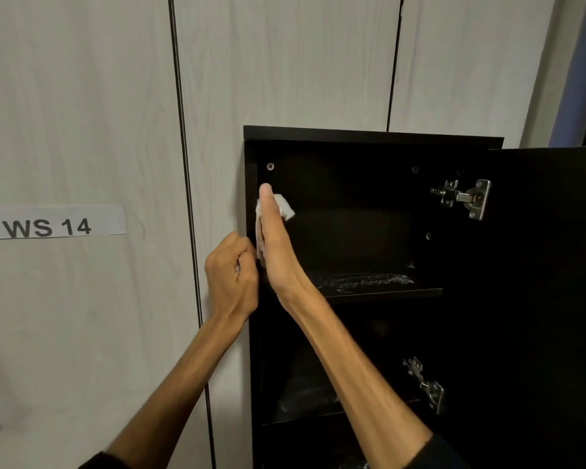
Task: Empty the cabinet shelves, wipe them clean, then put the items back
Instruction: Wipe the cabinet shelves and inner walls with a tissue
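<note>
Wiping is under way inside a black wall cabinet (372,134) whose door (548,299) stands open to the right, its hinges (462,198) catching the light. The right hand (273,238), fingers straight and together, presses a white cloth (285,206) flat against the inner left side panel of the upper compartment, just below a screw head (270,166); the cloth sits between palm and panel, with one corner poking out past the fingertips. The left hand (232,269), fingers curled, grips the cabinet's front left edge beside it, and a scrap of something white shows in its curl, too small to identify. The top shelf (386,292) holds no items and bears pale streaks, apparently from wiping. Done well, this step likely calls for even, overlapping strokes that reach the corners, with the cloth kept flat. Dark shapes on the lower shelf cannot be made out.
</note>
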